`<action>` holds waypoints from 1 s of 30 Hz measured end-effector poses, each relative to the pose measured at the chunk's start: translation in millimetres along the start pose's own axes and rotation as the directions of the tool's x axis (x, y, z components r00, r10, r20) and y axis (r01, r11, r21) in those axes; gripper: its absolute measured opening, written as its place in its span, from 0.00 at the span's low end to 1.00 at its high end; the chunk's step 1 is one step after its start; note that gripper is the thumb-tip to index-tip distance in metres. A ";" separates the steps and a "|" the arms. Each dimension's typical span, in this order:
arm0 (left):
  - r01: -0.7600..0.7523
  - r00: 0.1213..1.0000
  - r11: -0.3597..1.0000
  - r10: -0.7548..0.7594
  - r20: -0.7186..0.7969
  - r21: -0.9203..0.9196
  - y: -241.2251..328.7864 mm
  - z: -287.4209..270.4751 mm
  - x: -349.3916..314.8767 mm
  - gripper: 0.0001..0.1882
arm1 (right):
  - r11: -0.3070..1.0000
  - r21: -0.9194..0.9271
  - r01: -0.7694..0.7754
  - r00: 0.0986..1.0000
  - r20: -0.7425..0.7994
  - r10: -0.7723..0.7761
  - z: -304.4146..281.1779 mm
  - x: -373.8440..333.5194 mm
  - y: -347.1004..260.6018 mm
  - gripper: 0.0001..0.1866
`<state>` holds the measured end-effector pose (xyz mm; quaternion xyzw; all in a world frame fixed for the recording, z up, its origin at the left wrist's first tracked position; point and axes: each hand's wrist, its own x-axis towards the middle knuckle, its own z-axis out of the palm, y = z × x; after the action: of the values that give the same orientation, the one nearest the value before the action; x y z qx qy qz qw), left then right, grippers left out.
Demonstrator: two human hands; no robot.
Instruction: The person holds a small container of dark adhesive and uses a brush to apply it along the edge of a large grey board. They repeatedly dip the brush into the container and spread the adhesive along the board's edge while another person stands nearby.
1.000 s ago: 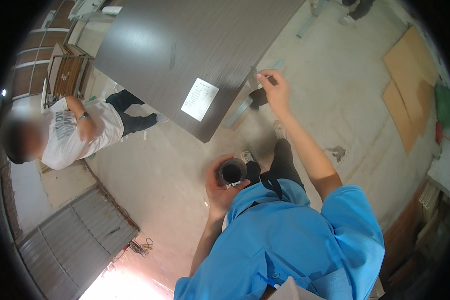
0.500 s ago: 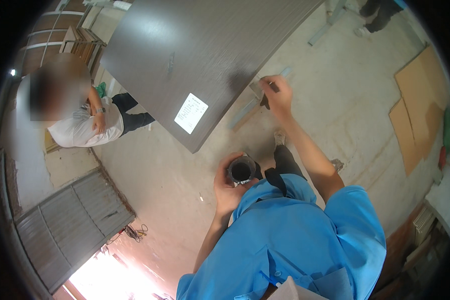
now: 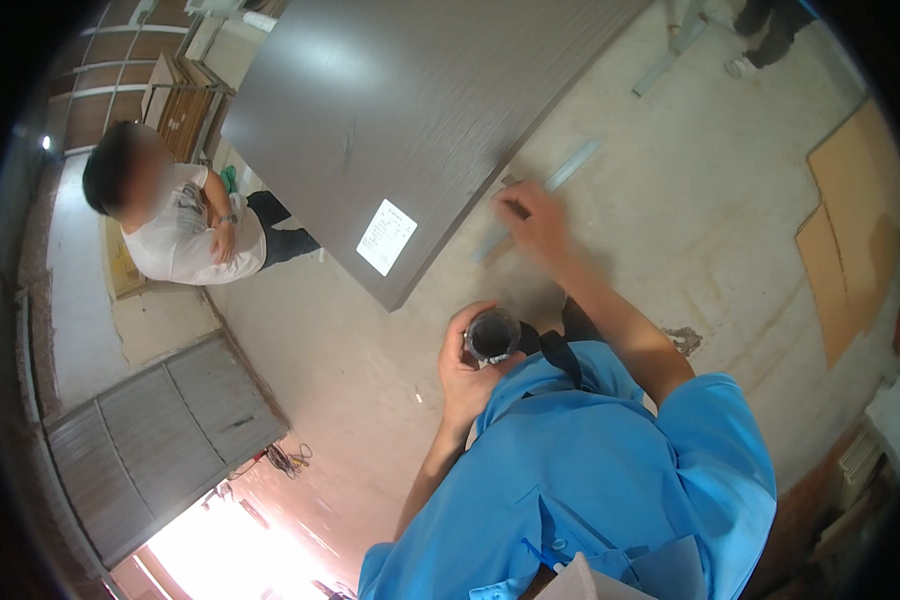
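While I look straight down past my blue short-sleeved shirt (image 3: pixel 590 470), my left hand (image 3: pixel 467 370) sits close to my chest, its fingers wrapped around a small round dark cup (image 3: pixel 493 335) with a black inside; the hand is closed on the cup's wall and the open mouth faces up at me. My right hand (image 3: pixel 535 222) is stretched forward and away, blurred, at the near edge of a large dark grey wood-grain board (image 3: pixel 410 110) that fills the upper middle of the view. The fingers curl about something dark and thin, but I cannot tell what it is or how firmly they grip. Just beside this hand a long pale grey flat strip (image 3: pixel 545 195) lies slantwise on the pale concrete floor (image 3: pixel 690 200), touching or passing under the fingers. A white rectangular label (image 3: pixel 386 236) is stuck on the board near its corner. To the left, another person in a white shirt (image 3: pixel 185 235) crouches beside the board. Brown cardboard sheets (image 3: pixel 855 230) lie on the floor at the right, well apart from both hands.
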<state>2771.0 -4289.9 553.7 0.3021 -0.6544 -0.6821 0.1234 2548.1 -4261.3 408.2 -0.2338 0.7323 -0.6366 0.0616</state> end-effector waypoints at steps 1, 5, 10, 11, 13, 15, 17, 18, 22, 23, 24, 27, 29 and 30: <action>0.002 1.000 1.000 -0.002 0.013 -0.019 -0.4 -0.6 0.6 0.44 | 1.000 0.018 0.011 0.999 0.037 -0.012 1.5 -0.6 -2.0 0.06; -0.030 1.000 1.000 0.030 0.001 -0.004 -3.1 2.7 2.0 0.44 | 0.999 0.025 -0.037 0.991 -0.127 0.040 -12.0 26.5 6.7 0.07; -0.026 1.000 0.999 0.027 0.003 -0.038 -8.9 5.0 2.8 0.44 | 0.978 0.104 -0.183 0.965 -0.170 0.199 -30.3 45.3 21.7 0.08; -0.022 1.000 0.999 0.022 0.006 -0.024 -10.5 4.7 2.9 0.44 | 0.988 0.068 -0.139 0.982 -0.118 0.146 -28.9 40.0 20.5 0.07; -0.003 1.000 1.000 0.003 0.028 -0.004 -11.8 5.0 4.3 0.44 | 1.000 0.005 -0.027 0.999 -0.034 0.027 -24.4 29.3 14.8 0.06; -0.015 1.000 1.000 0.015 0.024 -0.016 -12.1 4.0 4.9 0.43 | 0.996 0.058 -0.065 0.998 -0.023 0.066 -22.2 29.1 10.5 0.06; -0.016 1.000 1.000 0.016 0.025 -0.008 -12.0 3.3 4.8 0.43 | 0.995 0.055 -0.087 0.992 -0.088 0.092 -27.0 42.3 11.4 0.07; -0.017 1.000 1.000 0.017 0.024 0.001 -12.2 3.0 4.3 0.43 | 0.994 0.021 -0.104 0.983 -0.149 0.106 -32.7 53.9 15.1 0.08; -0.053 0.998 0.998 0.054 0.021 -0.043 -14.8 -1.2 1.4 0.44 | 0.989 0.002 -0.145 0.972 -0.188 0.143 -40.4 63.3 27.2 0.08; -0.019 1.000 0.999 0.020 0.023 -0.034 -14.4 0.3 2.3 0.44 | 0.984 -0.033 -0.175 0.976 -0.139 0.168 -41.5 61.1 28.6 0.07; -0.011 1.000 0.999 0.012 0.025 -0.036 -16.0 -1.8 1.7 0.44 | 0.997 -0.014 -0.070 0.992 -0.104 0.068 -37.9 51.4 28.3 0.07; 0.024 0.999 0.999 -0.023 0.033 -0.031 -18.1 -4.2 2.8 0.45 | 0.995 0.076 -0.057 0.998 0.006 0.057 -34.5 44.0 25.2 0.07; 0.045 0.998 0.999 -0.044 0.047 -0.017 -20.0 -7.7 4.2 0.45 | 0.993 0.026 -0.118 0.988 -0.099 0.120 -39.7 55.4 24.6 0.08; 0.051 0.997 0.999 -0.051 0.057 -0.007 -19.8 -8.7 5.0 0.45 | 0.994 0.007 -0.110 0.979 -0.170 0.110 -46.1 69.8 25.6 0.08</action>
<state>2776.5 -4297.7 533.6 0.2987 -0.6469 -0.6960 0.0887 2461.9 -4247.1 406.5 -0.1379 0.7475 -0.6489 0.0338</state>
